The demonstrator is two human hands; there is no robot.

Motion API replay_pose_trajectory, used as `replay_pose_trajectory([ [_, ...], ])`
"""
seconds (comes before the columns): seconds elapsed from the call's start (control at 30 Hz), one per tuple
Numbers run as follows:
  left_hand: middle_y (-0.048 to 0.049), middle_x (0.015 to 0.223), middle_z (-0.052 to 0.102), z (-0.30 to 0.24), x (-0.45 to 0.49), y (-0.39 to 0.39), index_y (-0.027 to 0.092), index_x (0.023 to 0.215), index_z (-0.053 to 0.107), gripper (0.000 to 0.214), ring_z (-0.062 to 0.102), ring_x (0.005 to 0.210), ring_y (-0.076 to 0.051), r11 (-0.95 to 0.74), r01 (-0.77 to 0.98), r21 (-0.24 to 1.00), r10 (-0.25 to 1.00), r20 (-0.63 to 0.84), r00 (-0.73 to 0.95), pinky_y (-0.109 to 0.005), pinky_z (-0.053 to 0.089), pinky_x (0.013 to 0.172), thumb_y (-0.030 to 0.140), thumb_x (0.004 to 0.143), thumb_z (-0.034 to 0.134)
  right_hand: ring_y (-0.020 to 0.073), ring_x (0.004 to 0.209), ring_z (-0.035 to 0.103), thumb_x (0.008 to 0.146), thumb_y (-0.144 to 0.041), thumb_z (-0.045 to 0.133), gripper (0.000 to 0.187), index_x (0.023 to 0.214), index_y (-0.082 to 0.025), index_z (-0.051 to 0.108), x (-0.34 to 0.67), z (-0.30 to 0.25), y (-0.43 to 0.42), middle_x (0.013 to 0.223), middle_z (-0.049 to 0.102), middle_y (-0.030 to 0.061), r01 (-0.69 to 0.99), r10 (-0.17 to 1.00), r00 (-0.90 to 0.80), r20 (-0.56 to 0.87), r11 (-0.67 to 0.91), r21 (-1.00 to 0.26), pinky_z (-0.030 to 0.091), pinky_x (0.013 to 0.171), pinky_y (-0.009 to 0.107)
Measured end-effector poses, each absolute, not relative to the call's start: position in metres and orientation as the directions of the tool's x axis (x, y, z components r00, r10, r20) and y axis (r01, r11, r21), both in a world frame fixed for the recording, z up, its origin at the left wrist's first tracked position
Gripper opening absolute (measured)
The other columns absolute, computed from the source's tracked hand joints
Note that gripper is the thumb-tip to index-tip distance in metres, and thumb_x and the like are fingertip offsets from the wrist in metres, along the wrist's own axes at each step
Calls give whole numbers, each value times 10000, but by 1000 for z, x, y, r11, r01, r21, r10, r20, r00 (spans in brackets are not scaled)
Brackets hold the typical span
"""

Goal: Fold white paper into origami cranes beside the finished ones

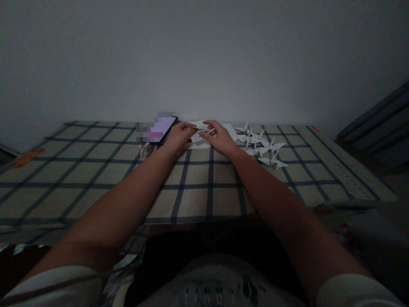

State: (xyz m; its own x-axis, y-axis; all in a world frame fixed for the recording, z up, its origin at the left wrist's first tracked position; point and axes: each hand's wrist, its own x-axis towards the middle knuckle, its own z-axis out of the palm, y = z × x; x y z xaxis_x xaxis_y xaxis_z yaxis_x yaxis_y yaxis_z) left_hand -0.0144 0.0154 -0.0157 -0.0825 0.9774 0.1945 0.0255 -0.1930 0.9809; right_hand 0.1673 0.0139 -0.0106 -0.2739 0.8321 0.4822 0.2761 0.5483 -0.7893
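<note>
Both my hands meet over white paper near the back of the table. A small piece of folded paper (202,130) is between them, pinched at its left by the fingers of my left hand (180,136). My right hand (220,137) grips the same piece from the right, thumb and forefinger closed on it. Beneath my hands lies a flat white sheet (203,145), partly covered by them. Just right of my right hand lie several folded paper cranes (270,147) in a loose group. The exact folds of the held piece are too small to make out.
A phone (162,127) with a lit screen lies left of my left hand, a pale strap or cord (147,150) beside it. More white paper (230,131) is behind my right hand. A checked cloth (96,170) covers the table, which meets a plain wall (204,59).
</note>
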Motion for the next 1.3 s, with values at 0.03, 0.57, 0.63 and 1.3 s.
replay_pose_trajectory([
  [0.03, -18, 815, 624, -15, -13, 14, 187, 884, 645, 273, 570, 653, -137, -172, 14, 985, 981, 173, -84, -264, 438, 612, 304, 668, 766, 151, 833, 595, 848, -493, 691, 443, 1186, -217, 615, 167, -11, 14, 1047, 664, 57, 284, 837, -244, 490, 545, -789, 499, 813, 306],
  [0.57, -34, 884, 651, -9, -2, 11, 193, 926, 615, 235, 628, 819, -180, -194, -89, 977, 971, 178, -159, -276, 540, 665, 284, 721, 685, 195, 1090, 626, 873, -202, 547, 231, 1057, -163, 683, 153, -6, 33, 1156, 698, 99, 365, 819, -306, 486, 572, -735, 448, 1022, 351],
  [0.63, -36, 875, 643, -7, -1, 9, 180, 907, 619, 227, 624, 794, -172, -178, -57, 982, 972, 166, -166, -262, 525, 633, 278, 723, 708, 206, 1110, 625, 905, -293, 559, 254, 1069, -154, 694, 157, -9, 34, 1160, 705, 112, 354, 798, -339, 499, 599, -718, 438, 1036, 364],
  [1.3, -38, 891, 670, -12, 3, 3, 170, 1003, 657, 261, 598, 664, -105, -143, 94, 985, 989, 139, 48, -195, 460, 547, 257, 775, 750, 201, 901, 661, 882, -259, 635, 158, 926, -154, 744, 174, -4, 30, 954, 752, 74, 502, 811, -330, 483, 584, -638, 460, 857, 325],
])
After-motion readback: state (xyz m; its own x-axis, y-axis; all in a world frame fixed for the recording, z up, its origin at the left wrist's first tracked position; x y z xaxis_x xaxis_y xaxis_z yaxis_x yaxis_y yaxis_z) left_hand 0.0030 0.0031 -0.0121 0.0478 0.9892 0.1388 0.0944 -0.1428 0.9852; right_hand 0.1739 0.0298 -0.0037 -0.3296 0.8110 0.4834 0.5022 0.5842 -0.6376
